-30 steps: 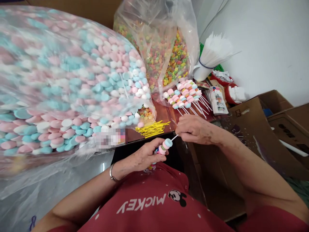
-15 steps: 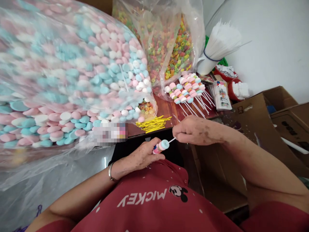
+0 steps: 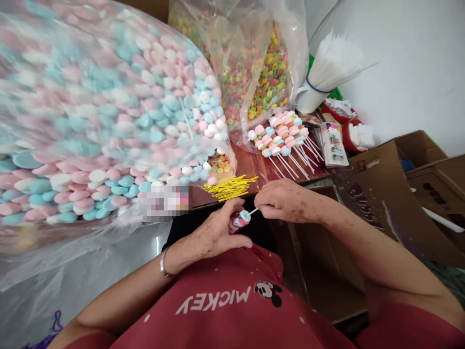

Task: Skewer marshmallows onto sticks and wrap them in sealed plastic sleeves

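Observation:
My right hand (image 3: 278, 199) is closed in a pinch on the white stick (image 3: 254, 211) of a marshmallow skewer (image 3: 241, 219). A pale blue marshmallow is at the stick end, with pink and white printed patches around the candy that look like a wrapper. My left hand (image 3: 216, 228) curves around the candy, thumb and forefinger spread apart on either side of it. Its other fingers and the candy's far end are hidden. Just beyond lies a pile of yellow twist ties (image 3: 232, 188) at the table edge. Farther right, several finished-looking marshmallow skewers (image 3: 279, 133) lie together, sticks toward me.
A big clear bag of pink, blue and white marshmallows (image 3: 119, 111) fills the left. Behind stands a bag of colourful ring candies (image 3: 271, 72). A white container (image 3: 310, 94) holds many white sticks, near a stack of printed packets (image 3: 333, 145). Cardboard boxes (image 3: 378, 198) stand at right.
My left thumb and forefinger have spread away from the candy. My right hand has shifted slightly left and down with the stick, and the skewer sits lower in the left hand.

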Motion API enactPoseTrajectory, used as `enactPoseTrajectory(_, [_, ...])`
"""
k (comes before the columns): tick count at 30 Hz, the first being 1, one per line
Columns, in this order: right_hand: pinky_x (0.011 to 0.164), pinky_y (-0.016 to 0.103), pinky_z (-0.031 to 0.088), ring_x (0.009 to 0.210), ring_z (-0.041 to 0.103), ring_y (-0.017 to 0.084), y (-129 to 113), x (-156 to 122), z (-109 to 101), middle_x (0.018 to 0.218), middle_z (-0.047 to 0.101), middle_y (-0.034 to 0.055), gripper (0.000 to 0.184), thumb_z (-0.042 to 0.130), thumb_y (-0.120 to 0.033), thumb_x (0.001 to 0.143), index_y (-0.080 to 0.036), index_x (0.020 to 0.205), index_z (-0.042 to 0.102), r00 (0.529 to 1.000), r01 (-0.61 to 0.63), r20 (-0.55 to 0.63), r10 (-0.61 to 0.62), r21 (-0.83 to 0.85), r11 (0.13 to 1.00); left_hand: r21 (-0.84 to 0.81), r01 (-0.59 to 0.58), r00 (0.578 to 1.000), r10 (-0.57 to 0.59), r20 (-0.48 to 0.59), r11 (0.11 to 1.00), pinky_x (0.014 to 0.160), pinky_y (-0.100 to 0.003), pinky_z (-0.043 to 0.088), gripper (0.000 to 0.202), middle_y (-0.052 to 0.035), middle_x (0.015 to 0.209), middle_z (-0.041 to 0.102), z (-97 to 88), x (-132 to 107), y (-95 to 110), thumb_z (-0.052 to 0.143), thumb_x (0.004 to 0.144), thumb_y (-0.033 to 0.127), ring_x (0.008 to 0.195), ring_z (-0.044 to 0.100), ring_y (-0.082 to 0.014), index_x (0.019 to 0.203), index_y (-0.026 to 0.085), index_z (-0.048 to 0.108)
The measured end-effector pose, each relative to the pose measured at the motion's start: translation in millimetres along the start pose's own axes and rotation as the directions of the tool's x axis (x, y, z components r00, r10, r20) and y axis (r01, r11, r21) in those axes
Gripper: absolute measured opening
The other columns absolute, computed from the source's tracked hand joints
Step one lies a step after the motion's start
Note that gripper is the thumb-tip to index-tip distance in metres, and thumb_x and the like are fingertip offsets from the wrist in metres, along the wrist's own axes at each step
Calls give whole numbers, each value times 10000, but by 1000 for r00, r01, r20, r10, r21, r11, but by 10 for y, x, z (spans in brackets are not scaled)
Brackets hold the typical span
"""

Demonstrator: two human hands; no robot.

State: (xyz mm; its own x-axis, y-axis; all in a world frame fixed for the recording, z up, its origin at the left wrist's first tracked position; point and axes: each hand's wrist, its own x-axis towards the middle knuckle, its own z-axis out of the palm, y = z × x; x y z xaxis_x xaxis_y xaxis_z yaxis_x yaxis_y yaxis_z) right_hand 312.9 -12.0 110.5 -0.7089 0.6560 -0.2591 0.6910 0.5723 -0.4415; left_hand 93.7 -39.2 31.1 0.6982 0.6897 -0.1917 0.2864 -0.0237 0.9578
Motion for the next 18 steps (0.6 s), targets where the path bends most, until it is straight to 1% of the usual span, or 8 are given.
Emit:
enactPoseTrajectory(3, [656, 271, 327, 630, 447, 133, 76, -81, -64, 622, 563, -7, 266, 443, -126, 856, -179, 613, 535, 991, 101, -91, -100, 5, 995, 20, 124, 984, -126, 124, 992, 688, -277, 421, 393, -4, 859, 607, -79, -92, 0, 729, 797, 472, 756, 538, -165, 1008, 183, 568])
enactPoseTrajectory(5, [657, 274, 321, 624, 425, 131, 80, -107, -105, 617, 548, -9, 288, 424, -129, 878, -181, 613, 525, 981, 152, -120, -152, -8, 988, -103, 151, 973, -129, 194, 983, 616, -248, 381, 310, 33, 736, 526, -56, -105, -35, 670, 842, 459, 656, 467, -127, 891, 180, 545])
enactPoseTrajectory(7, [653, 274, 314, 628, 426, 130, 57, -120, -145, 622, 549, -6, 285, 424, -130, 876, -181, 613, 520, 983, 141, -118, -142, -20, 990, -212, 131, 980, -93, 178, 968, 596, -237, 374, 304, 46, 712, 494, -6, -86, -83, 657, 846, 455, 620, 440, -113, 896, 186, 526])
enactPoseTrajectory(8, [645, 272, 308, 624, 425, 129, 43, -126, -165, 618, 545, -7, 275, 433, -129, 864, -181, 607, 514, 988, 117, -102, -118, -22, 993, -208, 98, 987, -68, 146, 973, 602, -236, 378, 307, 46, 716, 495, 14, -72, -107, 661, 843, 454, 622, 441, -114, 921, 188, 529])
enactPoseTrajectory(11, [612, 265, 284, 594, 411, 120, 17, -147, -228, 585, 512, -14, 239, 454, -133, 816, -180, 585, 493, 999, 33, -35, -34, -23, 999, 5, -18, 998, 18, 66, 1000, 660, -246, 394, 284, 29, 760, 544, 9, -51, -159, 643, 871, 422, 671, 469, -128, 1008, 188, 561])
enactPoseTrajectory(13, [601, 262, 275, 586, 411, 117, 12, -156, -269, 576, 505, -15, 223, 458, -147, 801, -180, 583, 491, 1000, -7, -25, 7, -17, 1000, 120, -58, 998, 54, 44, 991, 697, -253, 409, 260, 11, 811, 588, -36, -63, -174, 607, 906, 396, 710, 503, -138, 1057, 187, 569])
enactPoseTrajectory(15, [596, 258, 273, 587, 427, 116, 4, -148, -297, 580, 517, -14, 212, 466, -162, 799, -178, 591, 503, 999, -42, -17, 42, 2, 999, 153, -85, 996, 80, 37, 985, 717, -255, 421, 258, -2, 857, 619, -79, -84, -176, 589, 927, 383, 740, 536, -145, 1090, 184, 567])
enactPoseTrajectory(18, [576, 255, 255, 560, 429, 107, -37, -82, -281, 569, 522, -19, 208, 485, -160, 791, -172, 586, 524, 996, -82, 48, 81, 25, 996, 167, -113, 993, 108, 42, 979, 715, -254, 426, 305, -13, 878, 640, -89, -97, -172, 601, 928, 391, 752, 561, -153, 1143, 180, 555])
